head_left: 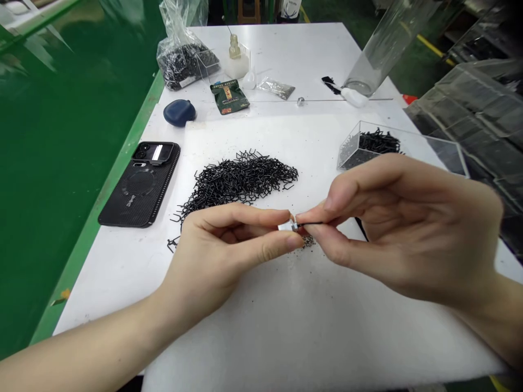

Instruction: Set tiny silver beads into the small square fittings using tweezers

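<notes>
My left hand [223, 247] is closed in a pinch on a small white block with a metal end [286, 226], held between thumb and forefinger. From the right, my right hand [420, 228] pinches a thin black rod [311, 224], whose tip meets the block's metal end; whether it sits inside cannot be made out. Just beyond my left hand lies a pile of thin, bent black pieces [241, 179]. Below the fingertips, tiny metallic bits [308, 241] are scattered on the white mat [302, 321], partly hidden by my hands.
Behind my right hand stands a clear box [347, 155] of black pieces. A black phone [141, 185] and a dark blue case [180, 112] lie left. Farther back are a bag of black pieces [183, 62], a green packet [229, 97], a small bottle [234, 49] and a clear cylinder [376, 54].
</notes>
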Available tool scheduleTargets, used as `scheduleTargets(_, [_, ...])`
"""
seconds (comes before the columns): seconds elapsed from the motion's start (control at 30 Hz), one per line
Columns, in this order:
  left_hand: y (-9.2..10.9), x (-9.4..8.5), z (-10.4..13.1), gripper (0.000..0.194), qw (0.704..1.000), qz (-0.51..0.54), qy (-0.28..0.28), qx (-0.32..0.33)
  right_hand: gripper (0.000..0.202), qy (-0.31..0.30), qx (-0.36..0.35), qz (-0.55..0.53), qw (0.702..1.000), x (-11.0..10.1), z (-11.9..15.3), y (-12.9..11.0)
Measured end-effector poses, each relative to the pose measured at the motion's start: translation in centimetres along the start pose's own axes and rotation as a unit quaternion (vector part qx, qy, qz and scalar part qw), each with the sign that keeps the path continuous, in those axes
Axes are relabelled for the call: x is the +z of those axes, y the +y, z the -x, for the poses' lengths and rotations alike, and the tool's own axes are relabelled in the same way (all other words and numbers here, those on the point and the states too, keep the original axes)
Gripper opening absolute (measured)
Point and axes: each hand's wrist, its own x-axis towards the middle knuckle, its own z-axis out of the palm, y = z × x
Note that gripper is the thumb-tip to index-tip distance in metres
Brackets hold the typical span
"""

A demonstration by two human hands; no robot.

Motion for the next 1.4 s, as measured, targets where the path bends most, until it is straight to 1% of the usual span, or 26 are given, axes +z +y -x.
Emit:
scheduleTargets(0.23, [0.3,0.4,-0.1,0.033,1.000,0.002,0.004,-0.002,0.041,0.013,0.014,-0.003,1.000,0.4,-0.2,-0.2])
scheduleTargets(0.4, [0.2,0.3,-0.1,0.034,1.000,-0.011,0.008,0.013,0.045,0.028,0.051,-0.055,0.997,0.4,-0.6,-0.6])
scheduleTargets(0.5, [0.0,0.3,0.1,0.041,0.997,-0.042,0.034,0.047,0.045,0.077,0.108,-0.062,0.989,-0.3,-0.8,-0.6])
scheduleTargets(0.57, [0.1,0.4,0.3,0.038,0.990,-0.090,0.042,0.098,0.043,0.115,0.136,-0.066,0.982,-0.8,-0.9,-0.2])
scheduleTargets(0.63, [0.2,0.5,0.5,0.034,0.973,-0.162,0.017,0.164,0.040,0.121,0.144,-0.087,0.978,-1.3,-1.0,0.5])
scheduleTargets(0.67, [0.2,0.5,0.6,0.032,0.959,-0.203,-0.007,0.195,0.039,0.116,0.141,-0.100,0.978,-1.4,-1.1,0.8])
scheduleTargets(0.73, [0.3,0.5,0.6,0.030,0.923,-0.286,-0.076,0.247,0.038,0.105,0.136,-0.113,0.979,-1.6,-1.1,1.4])
scheduleTargets(0.8, [0.2,0.4,0.5,0.024,0.878,-0.355,-0.154,0.282,0.038,0.105,0.130,-0.110,0.980,-1.4,-1.1,1.6])
scheduleTargets(0.87, [0.0,0.3,0.3,0.021,0.834,-0.410,-0.214,0.303,0.040,0.103,0.131,-0.102,0.981,-1.2,-1.1,1.6])
scheduleTargets(0.93, [-0.1,0.1,0.2,0.022,0.807,-0.443,-0.237,0.312,0.042,0.101,0.138,-0.098,0.980,-1.1,-1.1,1.5])
scheduleTargets(1.0, [-0.2,-0.1,0.4,0.022,0.792,-0.469,-0.222,0.322,0.043,0.093,0.138,-0.108,0.980,-1.0,-1.2,1.4])
scheduleTargets(1.07, [-0.3,-0.3,0.8,0.019,0.783,-0.496,-0.184,0.327,0.042,0.084,0.131,-0.125,0.980,-1.0,-1.3,1.5])
scheduleTargets(1.13, [-0.4,-0.6,1.3,0.016,0.783,-0.512,-0.143,0.323,0.041,0.083,0.135,-0.136,0.978,-1.1,-1.4,1.5])
scheduleTargets(1.17, [-0.5,-0.7,1.5,0.019,0.789,-0.508,-0.128,0.320,0.040,0.086,0.141,-0.138,0.977,-1.1,-1.4,1.5])
scheduleTargets(1.3, [-0.8,-1.3,2.0,0.060,0.824,-0.445,-0.089,0.339,0.042,0.084,0.154,-0.146,0.974,-0.9,-1.4,1.2])
scheduleTargets(1.33, [-0.9,-1.3,2.0,0.069,0.828,-0.432,-0.088,0.346,0.043,0.083,0.150,-0.149,0.974,-0.8,-1.4,1.2])
scheduleTargets(1.4, [-1.0,-1.3,2.1,0.079,0.833,-0.419,-0.095,0.348,0.042,0.080,0.147,-0.153,0.974,-0.6,-1.3,1.1])
